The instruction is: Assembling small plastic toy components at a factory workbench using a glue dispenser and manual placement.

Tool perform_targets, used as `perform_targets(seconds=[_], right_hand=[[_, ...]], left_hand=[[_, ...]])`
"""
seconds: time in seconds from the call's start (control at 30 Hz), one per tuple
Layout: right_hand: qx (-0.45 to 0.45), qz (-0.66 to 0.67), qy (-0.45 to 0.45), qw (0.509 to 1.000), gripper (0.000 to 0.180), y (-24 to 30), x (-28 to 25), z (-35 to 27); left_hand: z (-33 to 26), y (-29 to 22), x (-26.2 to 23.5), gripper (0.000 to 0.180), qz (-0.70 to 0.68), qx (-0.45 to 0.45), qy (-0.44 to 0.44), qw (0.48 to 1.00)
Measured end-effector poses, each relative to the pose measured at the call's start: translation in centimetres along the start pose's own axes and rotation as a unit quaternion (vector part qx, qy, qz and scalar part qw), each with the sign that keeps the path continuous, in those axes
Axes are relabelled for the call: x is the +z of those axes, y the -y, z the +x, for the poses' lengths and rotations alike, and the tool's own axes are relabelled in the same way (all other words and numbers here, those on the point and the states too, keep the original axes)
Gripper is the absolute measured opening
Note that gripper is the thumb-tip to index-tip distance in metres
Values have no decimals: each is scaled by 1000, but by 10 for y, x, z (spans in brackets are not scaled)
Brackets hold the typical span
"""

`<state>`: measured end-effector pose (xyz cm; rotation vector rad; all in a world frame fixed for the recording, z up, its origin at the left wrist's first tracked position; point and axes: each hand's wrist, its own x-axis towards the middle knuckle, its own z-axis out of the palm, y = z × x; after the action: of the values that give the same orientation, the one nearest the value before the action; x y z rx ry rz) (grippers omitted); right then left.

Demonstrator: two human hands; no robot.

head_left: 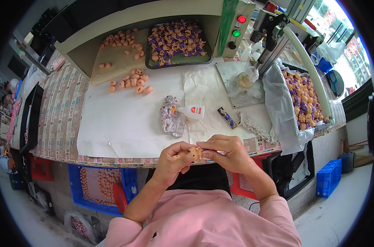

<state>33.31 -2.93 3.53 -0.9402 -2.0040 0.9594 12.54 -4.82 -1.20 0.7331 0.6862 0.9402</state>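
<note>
A small peach-coloured toy figure [193, 152] is held between my two hands at the table's front edge, in front of my chest. My left hand [170, 164] is closed round its left side, thumb pressed on it. From the other side my right hand [232, 153] pinches its right end, where a little purple shows. Fingers hide much of the figure. Beyond my hands a white squeeze bottle [194, 112] lies with its nozzle on a crumpled, spotted cloth-like bundle [169, 119]. Right of the bottle lies a small dark blue and gold packet [227, 118].
Loose round toy heads [134, 81] lie on white paper [113, 123]. Behind them, a dark tray [178, 61] of purple-and-peach figures sits under a machine housing. At right stand a metal press [273, 37] and a lined bin [277, 105] of toys. A blue crate [74, 185] sits below left.
</note>
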Motion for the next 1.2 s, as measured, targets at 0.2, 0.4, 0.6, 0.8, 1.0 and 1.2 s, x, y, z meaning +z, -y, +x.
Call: perform_targets(seconds=[0.2, 0.4, 0.6, 0.8, 1.0, 1.2], right_hand=[[-62, -42, -92, 993, 29, -5, 21, -8], [-123, -93, -111, 982, 29, -10, 21, -9], [-129, -123, -108, 978, 31, -5, 10, -11], [-82, -300, -232, 922, 22, 0, -68, 10], [-293, -569, -503, 581, 28, 30, -228, 97], [-225, -673, -328, 624, 36, 60, -297, 149]], left_hand=[[-4, 0, 4, 33, -90, -28, -7, 995], [-2, -6, 10, 32, -96, -57, -2, 994], [5, -4, 5, 29, -82, -84, 30, 993], [-1, -12, 10, 21, -99, -123, 43, 987], [3, -5, 14, 23, -133, -154, 36, 978], [13, -3, 35, 29, -119, -142, 94, 978]])
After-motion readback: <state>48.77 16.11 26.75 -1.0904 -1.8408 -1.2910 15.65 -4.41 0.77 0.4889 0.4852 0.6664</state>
